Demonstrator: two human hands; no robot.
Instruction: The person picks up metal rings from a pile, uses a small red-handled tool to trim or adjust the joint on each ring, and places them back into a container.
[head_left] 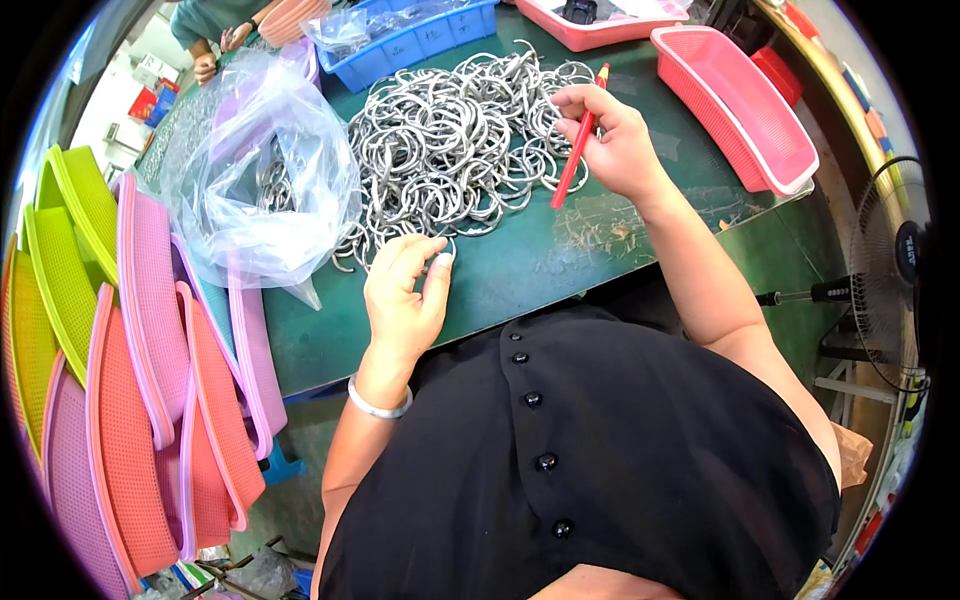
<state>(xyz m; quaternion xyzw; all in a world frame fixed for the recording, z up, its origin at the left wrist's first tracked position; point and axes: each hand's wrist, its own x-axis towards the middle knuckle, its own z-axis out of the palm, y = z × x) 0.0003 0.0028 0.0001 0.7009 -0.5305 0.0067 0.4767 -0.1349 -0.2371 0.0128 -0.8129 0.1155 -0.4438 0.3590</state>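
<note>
A large heap of silvery metal rings (pixel 440 135) lies on the green table in front of me. At its near edge, the thumb and fingers of my left hand (pixel 405 300) are closed, with a metal ring's (pixel 453 246) curved edge showing at the fingertips. My right hand (pixel 618 150) is at the heap's right side, gripping a red pencil (pixel 572 168) that slants with its top up and to the right. The fingertips of that hand are close to the rings; whether they touch one, I cannot tell.
A clear plastic bag (pixel 265 190) sits left of the heap. Colourful plastic baskets (pixel 130 440) are crowded at the left. A blue bin (pixel 410 45) and a pink basket (pixel 735 110) stand at the back. A fan (pixel 890 270) is at the right; another person's hand (pixel 205 68) shows far left.
</note>
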